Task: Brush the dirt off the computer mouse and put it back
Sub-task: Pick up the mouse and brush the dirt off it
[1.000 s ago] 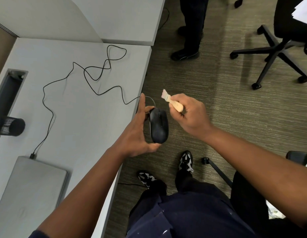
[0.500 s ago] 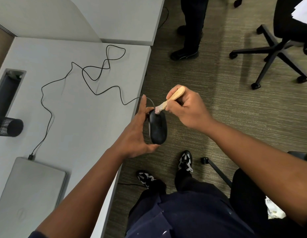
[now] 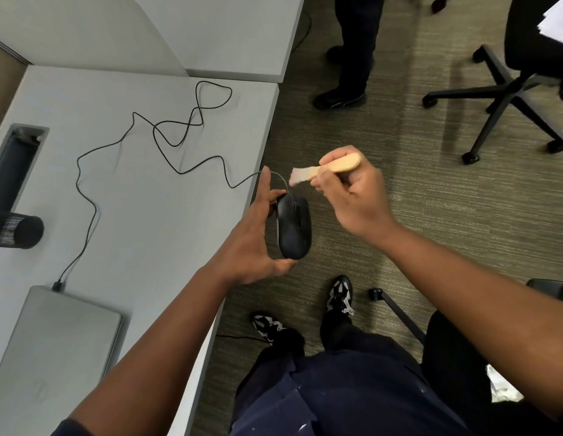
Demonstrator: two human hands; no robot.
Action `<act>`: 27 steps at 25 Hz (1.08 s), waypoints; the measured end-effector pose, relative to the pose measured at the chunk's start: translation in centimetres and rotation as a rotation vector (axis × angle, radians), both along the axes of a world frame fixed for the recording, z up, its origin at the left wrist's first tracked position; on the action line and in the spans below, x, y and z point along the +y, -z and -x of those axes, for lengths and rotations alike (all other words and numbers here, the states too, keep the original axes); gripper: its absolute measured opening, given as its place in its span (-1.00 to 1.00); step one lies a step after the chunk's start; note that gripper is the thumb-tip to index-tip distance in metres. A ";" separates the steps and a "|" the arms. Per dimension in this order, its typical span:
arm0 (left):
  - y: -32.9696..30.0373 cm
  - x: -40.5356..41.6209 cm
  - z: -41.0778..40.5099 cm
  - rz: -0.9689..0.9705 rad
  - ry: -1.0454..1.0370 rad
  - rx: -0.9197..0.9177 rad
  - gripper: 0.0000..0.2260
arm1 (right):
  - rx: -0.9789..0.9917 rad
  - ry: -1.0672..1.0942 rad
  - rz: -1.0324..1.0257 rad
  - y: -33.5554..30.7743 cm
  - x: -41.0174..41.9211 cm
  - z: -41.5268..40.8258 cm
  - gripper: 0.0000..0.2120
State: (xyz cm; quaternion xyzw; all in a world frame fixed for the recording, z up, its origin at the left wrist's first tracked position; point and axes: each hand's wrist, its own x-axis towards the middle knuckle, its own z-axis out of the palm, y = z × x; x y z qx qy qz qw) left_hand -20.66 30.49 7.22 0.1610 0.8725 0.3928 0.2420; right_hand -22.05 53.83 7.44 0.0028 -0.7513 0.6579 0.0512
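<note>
My left hand (image 3: pixel 252 240) grips a black wired computer mouse (image 3: pixel 293 226) just past the desk's right edge, over the carpet, with its top side facing up. The mouse's black cable (image 3: pixel 154 136) loops back across the grey desk (image 3: pixel 141 196) to a closed grey laptop (image 3: pixel 50 350). My right hand (image 3: pixel 359 199) is shut on a small brush with a wooden handle (image 3: pixel 340 163). Its pale bristles (image 3: pixel 300 176) hover a little above the front end of the mouse, apart from it.
A dark mesh cup (image 3: pixel 17 231) and a cable slot (image 3: pixel 12 162) lie at the desk's left. Another person's legs and shoes (image 3: pixel 346 89) stand on the carpet beyond. An office chair base (image 3: pixel 500 99) is at the upper right. My own legs and shoes (image 3: pixel 338 297) are below.
The brush swept down onto the mouse's front half a second ago; now it has lifted up and away, bristles pointing left. My left hand and the mouse stayed in place.
</note>
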 end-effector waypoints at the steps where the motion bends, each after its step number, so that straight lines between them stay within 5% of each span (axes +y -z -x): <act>1: 0.0 0.0 0.0 0.000 0.003 0.002 0.42 | -0.060 0.011 0.120 -0.5 0.1 0.3 -0.91; 4: 0.0 0.2 0.0 -0.008 0.004 -0.002 0.43 | -0.308 -0.031 0.310 -1.4 0.8 1.6 -0.89; 7: -0.1 0.4 0.0 -0.025 0.018 -0.010 0.42 | -0.452 -0.132 0.265 -1.0 1.1 2.4 -0.91; 27: -0.6 0.0 -0.4 -0.102 0.015 -0.061 0.44 | -0.147 -0.242 0.021 -0.6 1.9 3.6 -0.94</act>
